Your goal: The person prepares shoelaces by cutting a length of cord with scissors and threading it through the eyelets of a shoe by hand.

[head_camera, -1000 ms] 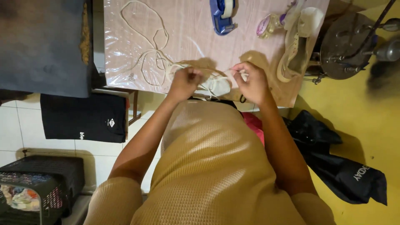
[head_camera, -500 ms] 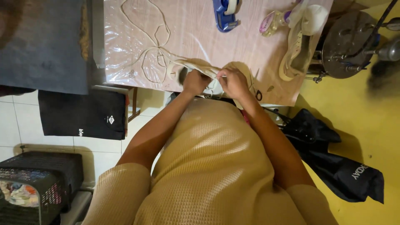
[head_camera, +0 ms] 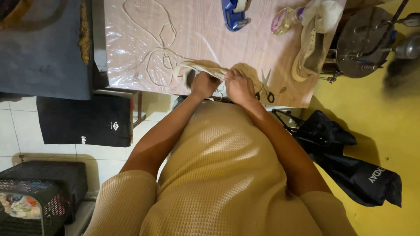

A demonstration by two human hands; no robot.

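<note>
- Table (head_camera: 144, 26): pinkish top under clear plastic film, its near edge running just in front of your hands. You have open room on the left half and middle; the right end is crowded.
- Dark bag (head_camera: 350, 166): slumped on the yellow floor to your right, beside your right elbow. Keep that elbow tucked if you pull back.
- Black crates (head_camera: 39, 192): stacked at lower left, well apart from the work.
- Metal machine (head_camera: 363, 39): just off the table's right end; no room to swing that way.
- Pale cloth piece (head_camera: 205, 69): the thing in hand, lying at the near edge, bunched between your fists. Keep it flat on the table and draw it evenly from both sides.
- Left hand (head_camera: 203, 85): closed around the cloth's left part.
- Right hand (head_camera: 238, 85): closed on the cloth's right part, almost touching the left.
- Loose cord (head_camera: 153, 61): looped over the table left of the cloth; its near loops lie close to your left hand, so mind a snag.
- Blue tape dispenser (head_camera: 234, 13): at the far edge, well apart.
- Scissors (head_camera: 267, 87): just right of your right hand, near the edge; a nudge could, I judge, tip them off.
</note>
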